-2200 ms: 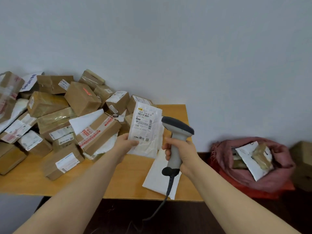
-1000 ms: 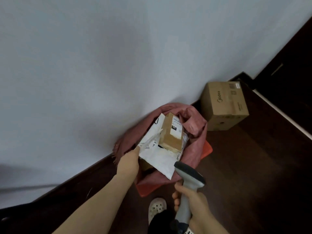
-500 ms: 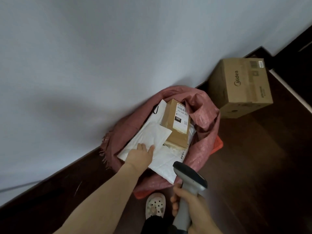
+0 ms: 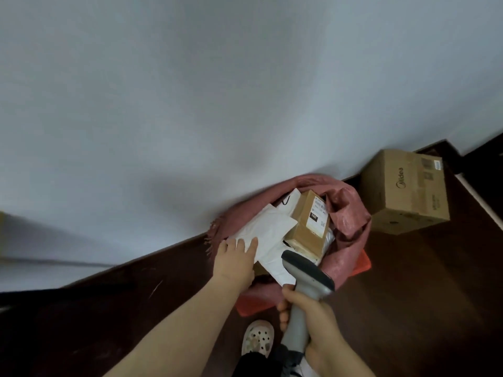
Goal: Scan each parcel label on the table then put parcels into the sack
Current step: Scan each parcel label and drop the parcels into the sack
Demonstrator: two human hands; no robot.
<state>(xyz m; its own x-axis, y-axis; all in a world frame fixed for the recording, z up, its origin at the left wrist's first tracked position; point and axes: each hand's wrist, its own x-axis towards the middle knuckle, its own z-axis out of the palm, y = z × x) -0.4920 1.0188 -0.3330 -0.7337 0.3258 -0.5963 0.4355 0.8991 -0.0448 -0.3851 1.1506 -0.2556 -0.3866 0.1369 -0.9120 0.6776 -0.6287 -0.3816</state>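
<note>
- Down at the floor by the wall [image 4: 190,104], the pink sack [image 4: 351,210] sits with its mouth wide open and its rim slumped outward.
- Inside, it's a mixed load. A white mailer [image 4: 272,227] lies on top at the near-left of the opening, and a brown box [image 4: 304,229] lies just right of it, touching its edge.
- The box's white label [image 4: 317,214] faces up, with a black patch printed on it.
- More white bags [image 4: 290,204] show under and behind those two, one poking out at the far side and one trailing toward the near rim.
- The left hand [image 4: 235,261] reaches in from the near left, fingers straight and spread, laid flat on the near corner of the white mailer, touching it rather than grasping.
- The right hand [image 4: 313,319] is wrapped firmly round the handle of the grey scanner [image 4: 304,278], whose dark head hangs over the sack's near rim.
- An orange sheet [image 4: 363,263] peeks out under the sack on the dark floor [image 4: 408,295].
- To the far right a closed cardboard carton [image 4: 402,191] marked "Midea" stands against the wall, just beside the sack.
- A pale perforated shoe [image 4: 257,337] shows at the near edge.
</note>
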